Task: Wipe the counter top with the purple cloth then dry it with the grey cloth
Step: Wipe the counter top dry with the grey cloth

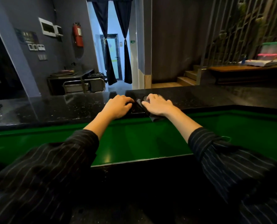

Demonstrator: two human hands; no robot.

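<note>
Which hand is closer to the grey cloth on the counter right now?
Right. The right hand lies flat on top of the grey cloth, pressing it to the counter top. The left hand rests on bare counter just left of the cloth.

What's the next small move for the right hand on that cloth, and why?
Probably slide the right hand sideways along the counter top, pressing the cloth flat. The palm lies on the cloth, whose corner hangs over the near edge, and the black surface stretches unwiped to the right. The left hand rests bare beside it. The cloth's colour is too dark to tell.
</note>
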